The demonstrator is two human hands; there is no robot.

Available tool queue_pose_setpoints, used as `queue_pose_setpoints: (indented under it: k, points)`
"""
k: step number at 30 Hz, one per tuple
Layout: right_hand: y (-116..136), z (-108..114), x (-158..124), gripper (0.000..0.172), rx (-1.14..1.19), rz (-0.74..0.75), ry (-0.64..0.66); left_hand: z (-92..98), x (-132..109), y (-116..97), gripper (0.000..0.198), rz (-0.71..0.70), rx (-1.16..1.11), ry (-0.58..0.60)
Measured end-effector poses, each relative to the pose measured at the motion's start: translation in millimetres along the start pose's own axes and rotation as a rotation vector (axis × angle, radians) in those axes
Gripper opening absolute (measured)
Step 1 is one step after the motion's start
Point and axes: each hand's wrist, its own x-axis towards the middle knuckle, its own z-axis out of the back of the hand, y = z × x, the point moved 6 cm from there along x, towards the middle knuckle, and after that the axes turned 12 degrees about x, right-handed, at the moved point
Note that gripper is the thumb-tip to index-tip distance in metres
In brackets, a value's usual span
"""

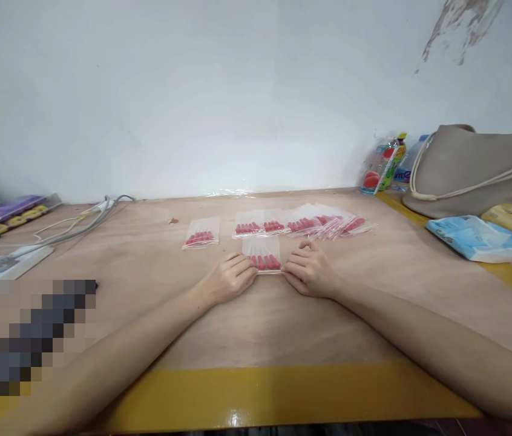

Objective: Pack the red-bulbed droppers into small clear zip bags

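A small clear zip bag [262,247] holding several short red pieces lies flat on the table in front of me. My left hand [232,278] pinches its near left corner with curled fingers. At the near right corner, my right hand [308,271] is closed on the edge in the same way. Just beyond, more filled bags [247,225] lie in a row, and to the right they overlap in a fanned pile [324,221]. One separate filled bag [202,233] rests to the left. What the red pieces are, I cannot tell.
A power strip [24,260] with cables and a purple packet [15,212] sit at the left. On the right are a tissue pack [480,237], a grey bag [478,169] and drink bottles [385,163]. A white wall [192,97] stands behind the table. A blurred patch covers the lower left.
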Motion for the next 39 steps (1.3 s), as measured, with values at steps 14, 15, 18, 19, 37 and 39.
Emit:
queue_pose_setpoints:
  k: [14, 15, 18, 19, 37, 39]
  points:
    - [5, 2, 5, 0.023, 0.018, 0.016, -0.017, 9.8, -21, 13, 0.014, 0.003, 0.078, 0.009]
    - [6, 2, 5, 0.022, 0.025, 0.021, -0.027, 9.0, -18, 13, 0.019, 0.052, 0.048, 0.028]
    - [8, 2, 6, 0.019, 0.053, 0.055, -0.042, -1.9, -12, 12, 0.038, 0.192, -0.075, 0.149]
    - [8, 1, 6, 0.018, 0.067, 0.066, -0.039, -6.5, -12, 11, 0.036, 0.219, -0.128, 0.185]
    - [-8, -2, -3, 0.011, 0.118, -0.018, -0.033, -32.2, -34, 135, 0.045, 0.994, -0.481, -0.117]
    - [-8, -2, -3, 0.012, 0.113, -0.014, -0.035, -51.5, -26, 135, 0.045, 0.837, -0.416, 0.028]
